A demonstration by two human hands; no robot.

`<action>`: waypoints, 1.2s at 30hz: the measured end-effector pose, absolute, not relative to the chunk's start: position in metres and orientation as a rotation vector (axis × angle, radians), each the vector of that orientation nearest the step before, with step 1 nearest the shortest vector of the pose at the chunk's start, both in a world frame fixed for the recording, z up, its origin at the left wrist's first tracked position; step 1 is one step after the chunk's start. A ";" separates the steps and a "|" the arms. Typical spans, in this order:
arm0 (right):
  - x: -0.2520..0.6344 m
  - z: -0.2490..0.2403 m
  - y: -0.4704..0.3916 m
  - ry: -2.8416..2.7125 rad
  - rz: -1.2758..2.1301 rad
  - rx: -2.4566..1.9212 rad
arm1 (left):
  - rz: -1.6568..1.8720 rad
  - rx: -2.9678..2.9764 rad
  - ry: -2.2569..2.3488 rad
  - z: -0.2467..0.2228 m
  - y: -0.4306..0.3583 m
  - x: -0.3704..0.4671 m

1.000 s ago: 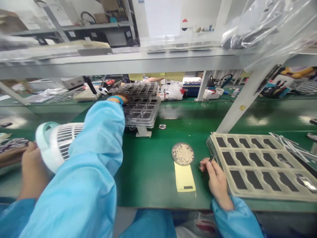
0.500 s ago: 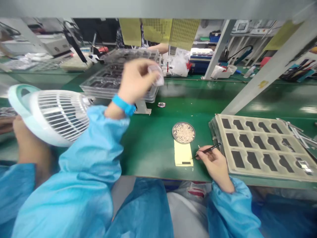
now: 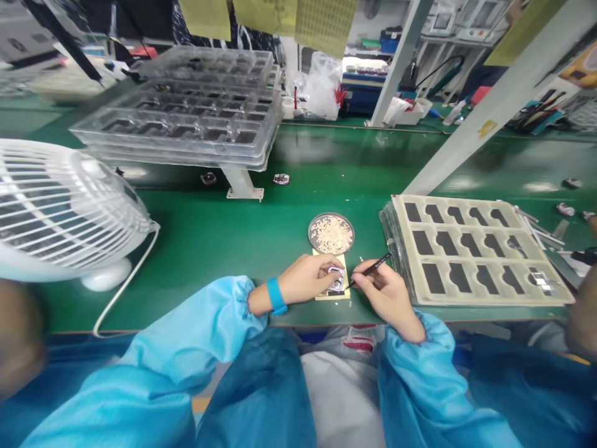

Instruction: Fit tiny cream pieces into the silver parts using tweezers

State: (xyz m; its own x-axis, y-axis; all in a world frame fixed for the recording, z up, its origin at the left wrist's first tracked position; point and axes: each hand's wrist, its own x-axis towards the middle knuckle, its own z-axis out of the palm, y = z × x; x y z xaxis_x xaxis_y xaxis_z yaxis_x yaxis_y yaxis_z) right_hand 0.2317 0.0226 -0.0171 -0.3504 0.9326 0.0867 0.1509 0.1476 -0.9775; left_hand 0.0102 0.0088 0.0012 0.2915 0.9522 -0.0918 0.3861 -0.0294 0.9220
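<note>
My left hand [image 3: 308, 278], with a blue band at the wrist, pinches a small silver-rimmed part [image 3: 336, 280] like a watch case, low over a yellow paper pad [image 3: 342, 294]. Black tweezers [image 3: 377, 264] with pale lettering are gripped in my right hand [image 3: 388, 292]; their tip points at the part's right edge. My fingers cover some of the part, and I cannot tell whether the tip touches it. A dark strip lies on the pad's lower end. Just beyond the pad is a round dark dish [image 3: 310, 235] of small pale pieces.
A cream tray [image 3: 448, 224] with dark-lined compartments is at the right. Clear plastic trays [image 3: 186, 146] are stacked on a raised stand at the back left. A white fan [image 3: 65, 211] with its cord fills the left. Another silver-rimmed part [image 3: 281, 179] lies near the stand's foot.
My left hand has come down from beside the stacked trays to the pad, bringing the part to the tweezers. My right hand stays beside the pad. The view has shifted.
</note>
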 end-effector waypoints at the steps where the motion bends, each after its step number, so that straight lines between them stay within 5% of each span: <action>1: 0.232 -0.016 0.022 -1.641 1.290 -1.052 | 0.741 1.589 1.259 0.002 0.008 0.011; 15: 0.223 -0.005 0.019 -1.501 0.834 -0.792 | 0.791 1.479 1.270 -0.006 0.008 0.014; 36: 0.224 -0.008 0.019 -1.731 0.766 -0.756 | 0.789 1.414 1.230 -0.013 0.007 0.013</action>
